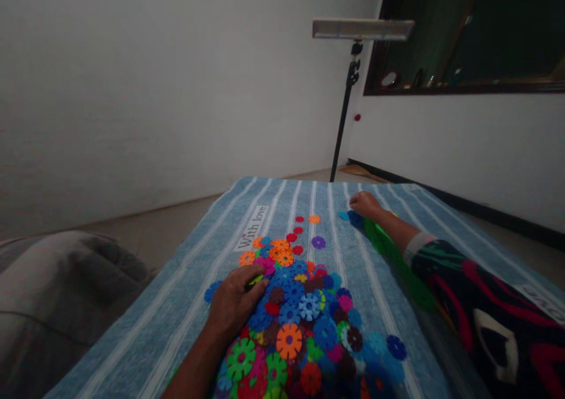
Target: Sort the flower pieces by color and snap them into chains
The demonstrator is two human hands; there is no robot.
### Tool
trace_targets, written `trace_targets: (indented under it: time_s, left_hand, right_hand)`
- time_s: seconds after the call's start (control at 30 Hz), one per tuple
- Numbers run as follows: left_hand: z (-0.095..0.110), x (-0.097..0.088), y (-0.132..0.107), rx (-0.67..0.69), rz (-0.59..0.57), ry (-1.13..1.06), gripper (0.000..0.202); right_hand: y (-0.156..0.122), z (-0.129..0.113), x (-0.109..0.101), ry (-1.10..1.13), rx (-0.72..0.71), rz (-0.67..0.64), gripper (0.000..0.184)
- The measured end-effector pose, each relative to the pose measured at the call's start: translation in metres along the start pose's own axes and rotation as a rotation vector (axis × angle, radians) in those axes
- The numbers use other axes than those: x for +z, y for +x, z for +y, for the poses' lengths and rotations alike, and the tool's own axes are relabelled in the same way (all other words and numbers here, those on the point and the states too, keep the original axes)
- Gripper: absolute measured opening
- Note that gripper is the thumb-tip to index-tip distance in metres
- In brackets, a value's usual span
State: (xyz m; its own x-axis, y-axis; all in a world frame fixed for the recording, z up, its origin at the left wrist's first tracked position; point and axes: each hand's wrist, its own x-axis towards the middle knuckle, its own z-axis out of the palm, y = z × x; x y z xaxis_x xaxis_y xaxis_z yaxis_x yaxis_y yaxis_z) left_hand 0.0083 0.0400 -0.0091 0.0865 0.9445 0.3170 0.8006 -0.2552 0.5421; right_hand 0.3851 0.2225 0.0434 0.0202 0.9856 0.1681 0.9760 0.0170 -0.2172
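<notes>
Your left hand (233, 301) is resting palm down on the near-left edge of the disc pile (300, 328), fingers curled loosely over a yellow-green disc (256, 280) that peeks out from under the fingertips. I can't tell if you're actually pinching it or just covering it.

Your right hand (365, 205) is stretched way out to the far side of the cloth, fingers bent down onto a dark blue disc (355, 219). Whether it's gripped or only touched is hard to say from this angle. A light blue piece (343, 215) sits just beside that one, on the left. There's also a blurry green shape (388, 249) along the underside of your forearm, too smeared to make out properly.

So the 2 hands are well apart, one near and one far.

The pile itself is a big heap of toothed plastic discs in orange, blue, green, pink, red and brown, spread over the near middle of the striped blue towel (185, 305). A few strays lie beyond it: a purple disc (318, 242), an orange disc (314, 219) and several small red ones (298, 230).

The towel has "With love" printed on a white label (251, 228). Past it, a light stand (348, 93) is by the white wall, and a grey cushion (57, 293) is off to your left.
</notes>
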Motion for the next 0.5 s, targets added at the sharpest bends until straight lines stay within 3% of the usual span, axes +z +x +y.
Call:
trace_targets:
  time_s: [0.13, 0.27, 0.5]
  left_hand:
    - [-0.001, 0.001, 0.002, 0.0, -0.016, 0.005, 0.041]
    - [0.0, 0.0, 0.004, -0.001, -0.027, 0.019, 0.04]
    - [0.002, -0.001, 0.009, 0.001, -0.051, 0.035, 0.039]
  right_hand:
    - [-0.025, -0.001, -0.008, 0.044, -0.052, -0.007, 0.028]
    - [-0.068, -0.002, -0.02, 0.08, -0.125, -0.04, 0.025]
    - [-0.196, -0.009, -0.024, 0.281, -0.355, -0.138, 0.025]
